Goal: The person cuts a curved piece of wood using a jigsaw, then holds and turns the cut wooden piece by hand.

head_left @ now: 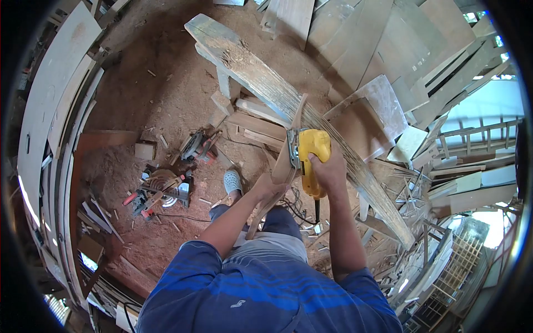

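Power tool [313, 143] clasped inside right grip [331, 172], curved board [282, 163] beside the tool, held in left grip [270, 187]

The yellow power tool [315, 145] partly hides the bare right hand [331, 171]; the bottom edge crops the blue striped shirt [261, 297]

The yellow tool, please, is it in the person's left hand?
No, the right hand grips the yellow tool while the left hand holds the curved wood.
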A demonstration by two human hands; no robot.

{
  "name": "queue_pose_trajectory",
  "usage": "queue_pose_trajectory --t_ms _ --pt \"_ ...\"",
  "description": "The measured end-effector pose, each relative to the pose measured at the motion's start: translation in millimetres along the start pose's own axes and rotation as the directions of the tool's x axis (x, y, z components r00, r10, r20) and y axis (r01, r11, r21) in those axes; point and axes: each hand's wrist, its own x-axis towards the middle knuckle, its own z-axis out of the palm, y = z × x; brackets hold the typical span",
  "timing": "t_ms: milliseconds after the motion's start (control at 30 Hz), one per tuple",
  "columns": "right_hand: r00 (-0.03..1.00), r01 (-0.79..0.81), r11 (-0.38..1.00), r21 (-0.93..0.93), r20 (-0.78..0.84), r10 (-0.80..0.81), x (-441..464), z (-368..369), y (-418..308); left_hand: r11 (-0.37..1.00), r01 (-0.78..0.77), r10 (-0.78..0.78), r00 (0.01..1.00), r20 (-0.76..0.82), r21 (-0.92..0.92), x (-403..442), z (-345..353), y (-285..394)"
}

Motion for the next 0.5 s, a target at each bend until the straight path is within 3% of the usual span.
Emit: queue_pose_trajectory --t_ms 67,167,267,367,500 --pt "0.999 0.027 1.000 0.004 -0.043 -0.027 -0.1 4.5 -0.6 0.997 -0.071 0.071 0.996 -0.045 -0.001 7.8 2.6 -15.5" --pt "0.994 0.068 0.998 -0.018 -0.089 -0.069 0.0 9.6 4.6 1.000 0.009 -0.009 0.999 0.043 0.001 1.7 -6.9 -6.8" --pt "0.995 0.054 0.998 -0.043 -0.078 -0.057 -3.5 10.6 1.7 0.994 -0.084 0.080 0.995 -0.058 -0.072 -3.2 2.5 -16.6" --pt "0.995 0.050 0.998 -0.050 -0.086 -0.054 -5.9 11.9 1.7 0.999 0.034 -0.035 0.994 0.105 0.010 5.8 -3.0 -19.2" --pt "0.994 0.055 0.998 -0.024 -0.088 -0.057 -1.3 11.0 1.9 0.996 0.033 -0.032 0.999 0.014 -0.078 -20.3 -11.0 16.1"
